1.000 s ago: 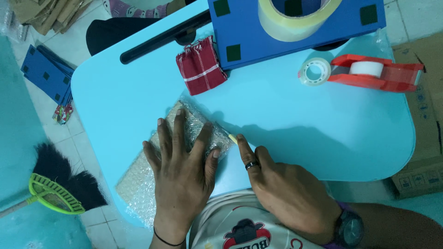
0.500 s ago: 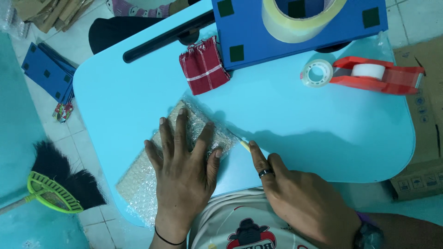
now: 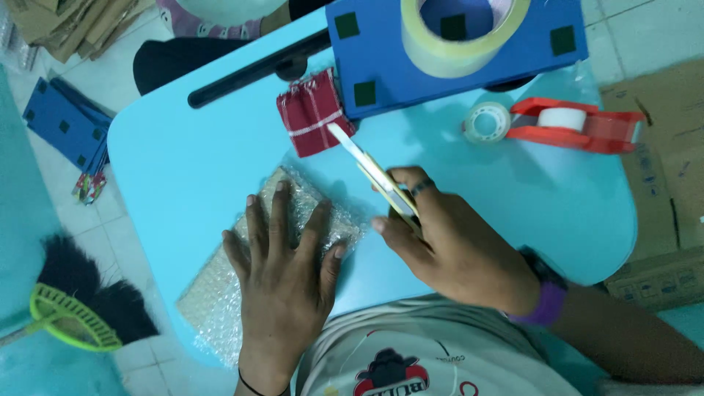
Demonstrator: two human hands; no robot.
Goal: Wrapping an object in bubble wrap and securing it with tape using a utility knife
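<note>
My left hand [image 3: 284, 273] lies flat, fingers spread, on a sheet of bubble wrap [image 3: 220, 293] that hangs over the near left edge of a light blue table [image 3: 183, 169]. My right hand [image 3: 447, 246] holds a slim yellow and white utility knife [image 3: 374, 176], lifted off the wrap, its tip pointing up and left toward a small red packet [image 3: 314, 114] with white stripes. A ring sits on one finger of the right hand and a purple band on its wrist.
A blue box [image 3: 469, 66] with a large roll of clear tape [image 3: 462, 37] on top stands at the table's far edge. A red tape dispenser [image 3: 579, 126] and a small tape roll [image 3: 486, 122] lie at right. A brush [image 3: 81, 301], blue sheets [image 3: 66, 125] and cardboard [image 3: 660, 220] lie on the floor.
My right hand has risen from the right edge of the bubble wrap and swung the knife up toward the red packet. My left hand stays pressed on the wrap.
</note>
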